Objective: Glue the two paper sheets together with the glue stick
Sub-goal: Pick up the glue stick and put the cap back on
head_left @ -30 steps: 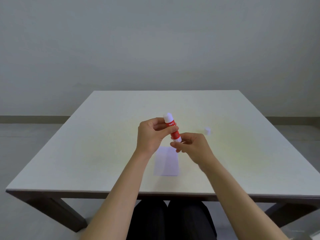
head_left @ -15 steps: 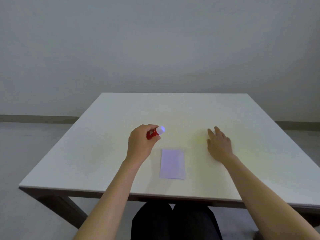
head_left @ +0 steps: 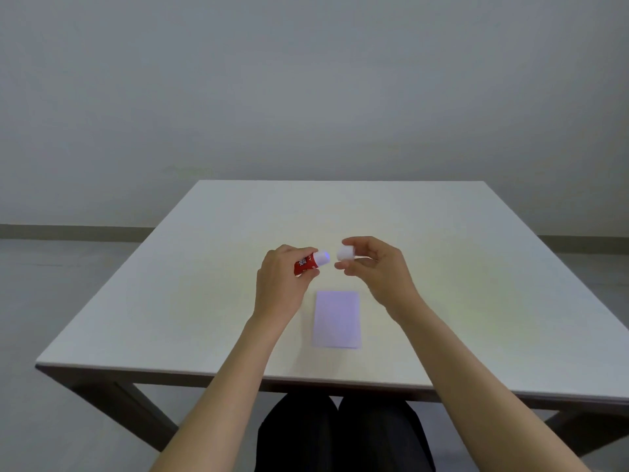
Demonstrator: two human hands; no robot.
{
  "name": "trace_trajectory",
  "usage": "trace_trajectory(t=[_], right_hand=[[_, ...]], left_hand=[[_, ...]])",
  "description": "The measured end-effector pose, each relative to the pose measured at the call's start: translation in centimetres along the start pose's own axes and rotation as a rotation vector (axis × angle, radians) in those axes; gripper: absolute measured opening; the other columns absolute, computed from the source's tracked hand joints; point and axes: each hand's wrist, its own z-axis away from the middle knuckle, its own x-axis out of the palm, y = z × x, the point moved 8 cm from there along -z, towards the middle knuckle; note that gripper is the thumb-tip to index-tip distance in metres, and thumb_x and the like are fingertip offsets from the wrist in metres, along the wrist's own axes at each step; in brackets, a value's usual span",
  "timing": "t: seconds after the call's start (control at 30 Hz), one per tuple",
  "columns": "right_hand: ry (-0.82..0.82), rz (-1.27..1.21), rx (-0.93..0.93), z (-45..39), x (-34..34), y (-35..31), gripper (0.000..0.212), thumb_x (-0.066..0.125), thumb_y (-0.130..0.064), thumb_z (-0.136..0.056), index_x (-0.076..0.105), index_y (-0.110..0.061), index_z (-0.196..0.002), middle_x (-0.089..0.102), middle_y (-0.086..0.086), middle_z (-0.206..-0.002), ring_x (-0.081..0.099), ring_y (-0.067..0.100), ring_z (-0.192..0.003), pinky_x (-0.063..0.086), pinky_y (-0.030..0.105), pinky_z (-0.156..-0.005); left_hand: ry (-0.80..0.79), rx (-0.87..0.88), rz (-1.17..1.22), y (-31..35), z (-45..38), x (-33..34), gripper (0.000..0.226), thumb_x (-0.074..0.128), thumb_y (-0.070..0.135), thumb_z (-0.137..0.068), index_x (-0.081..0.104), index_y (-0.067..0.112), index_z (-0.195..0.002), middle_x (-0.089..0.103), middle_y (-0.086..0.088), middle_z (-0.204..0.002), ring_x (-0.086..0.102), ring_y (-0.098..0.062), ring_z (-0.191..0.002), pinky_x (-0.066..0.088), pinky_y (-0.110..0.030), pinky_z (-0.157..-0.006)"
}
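- Plain grey wall behind, pale floor with a dark skirting strip; white square table (head_left: 204, 301) on dark legs in the middle of the view.
- Left hand (head_left: 282, 284) raised over the table, curled round the red body of the glue stick (head_left: 310, 263); stick tilted, uncapped white end with a bluish tip aimed right and a little up.
- Right hand (head_left: 377, 267) raised at about the same height, pinching the white cap (head_left: 345, 253) between thumb and fingertips; open side of the cap not discernible.
- Cap and glue tip close together, facing each other, a small gap between, not touching.
- Pale lilac paper sheet (head_left: 337, 320) flat on the table just nearer the body than both hands, upright rectangle, edges square to the table; one sheet or two stacked, impossible to tell.
- Both bare forearms reaching in from the bottom edge; dark trousers visible beneath the near table edge.
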Motion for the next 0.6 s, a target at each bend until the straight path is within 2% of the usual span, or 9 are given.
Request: trace_trajectory(t=[0.13,0.27,0.33,0.43,0.5,0.53,0.6], right_hand=[[-0.008,0.039,-0.020,0.3,0.5,-0.2,0.030,0.060,0.006,-0.084,0.066,-0.018,-0.100,0.072,0.005,-0.098,0.074,0.017,-0.079,0.058,0.034,-0.082],[-0.047,0.082,-0.047,0.6,0.9,-0.2,0.031,0.062,0.003,-0.084,0.066,-0.024,-0.098,0.073,0.001,-0.097,0.074,0.014,-0.081,0.057,0.030,-0.083],[-0.073,0.147,-0.061,0.6,1.2,-0.2,0.028,0.064,-0.001,-0.085,0.067,-0.025,-0.100,0.073,-0.003,-0.096,0.073,0.007,-0.081,0.056,0.026,-0.083],[-0.113,0.228,-0.072,0.6,1.5,-0.2,0.020,0.065,-0.011,-0.087,0.069,-0.023,-0.102,0.072,-0.009,-0.084,0.069,-0.004,-0.070,0.055,0.023,-0.076],[-0.112,0.336,-0.083,0.8,1.8,-0.5,0.010,0.060,-0.023,-0.091,0.068,-0.017,-0.094,0.070,-0.004,-0.071,0.065,0.002,-0.056,0.053,0.027,-0.065],[-0.099,0.454,-0.079,0.8,1.8,-0.4,0.022,0.056,-0.032,-0.093,0.066,-0.014,-0.085,0.068,-0.001,-0.064,0.062,0.008,-0.050,0.050,0.027,-0.059],[-0.055,0.714,-0.038,0.6,1.7,0.3,0.053,0.043,-0.051,-0.094,0.062,-0.005,-0.074,0.061,0.006,-0.057,0.054,0.018,-0.051,0.042,0.030,-0.055]], left_hand=[[-0.013,0.026,-0.013,0.4,0.2,0.2,0.029,0.072,0.014,-0.079,0.071,0.024,-0.106,0.064,0.002,-0.090,0.058,-0.024,-0.088,0.048,-0.039,-0.077],[-0.032,0.032,-0.014,0.3,0.4,0.4,0.029,0.072,0.015,-0.079,0.071,0.023,-0.107,0.068,-0.002,-0.096,0.059,-0.024,-0.091,0.049,-0.042,-0.079],[-0.044,0.055,-0.019,0.8,0.7,0.4,0.028,0.072,0.015,-0.079,0.072,0.022,-0.106,0.068,-0.002,-0.095,0.059,-0.024,-0.090,0.049,-0.042,-0.078],[-0.057,0.091,-0.026,1.4,1.1,0.5,0.019,0.073,0.020,-0.078,0.074,0.022,-0.097,0.069,-0.001,-0.086,0.060,-0.022,-0.081,0.048,-0.037,-0.069],[-0.067,0.088,-0.036,1.3,1.3,0.5,0.020,0.074,0.021,-0.076,0.074,0.022,-0.096,0.069,0.001,-0.084,0.061,-0.020,-0.077,0.048,-0.033,-0.067],[-0.074,0.084,-0.050,1.2,1.4,0.5,0.020,0.074,0.020,-0.076,0.074,0.022,-0.096,0.069,0.002,-0.084,0.061,-0.019,-0.077,0.048,-0.033,-0.067],[-0.079,0.078,-0.068,1.1,1.7,0.6,0.021,0.074,0.019,-0.075,0.074,0.022,-0.095,0.069,0.004,-0.084,0.061,-0.019,-0.076,0.048,-0.033,-0.065]])
